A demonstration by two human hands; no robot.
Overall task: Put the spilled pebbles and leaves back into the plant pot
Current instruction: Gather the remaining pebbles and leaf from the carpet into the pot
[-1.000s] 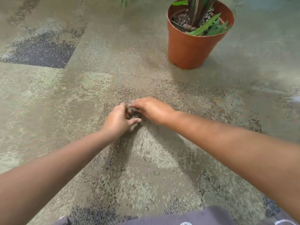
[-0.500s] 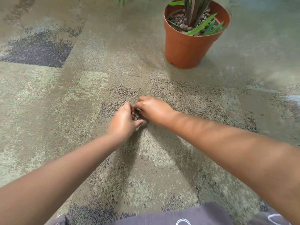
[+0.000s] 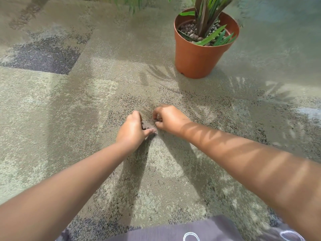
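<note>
An orange plant pot (image 3: 196, 56) stands upright on the carpet at the upper right, with brown pebbles (image 3: 188, 31) and long green leaves (image 3: 211, 38) inside it. In the middle of the carpet my left hand (image 3: 132, 132) and my right hand (image 3: 169, 119) sit close together. A small clump of brown pebbles (image 3: 148, 126) lies between them, cupped by my left fingers and thumb. My right hand's fingers are curled in a pinch at the clump; what they hold is hidden.
Mottled beige and grey carpet (image 3: 69, 105) covers the floor, with a dark grey patch (image 3: 45, 56) at the upper left. More green foliage (image 3: 133, 2) hangs in at the top edge. Grey clothing (image 3: 173, 232) shows at the bottom edge.
The view has shifted, so the pot appears a little closer. My hands have parted slightly, showing the pebble clump between them.
</note>
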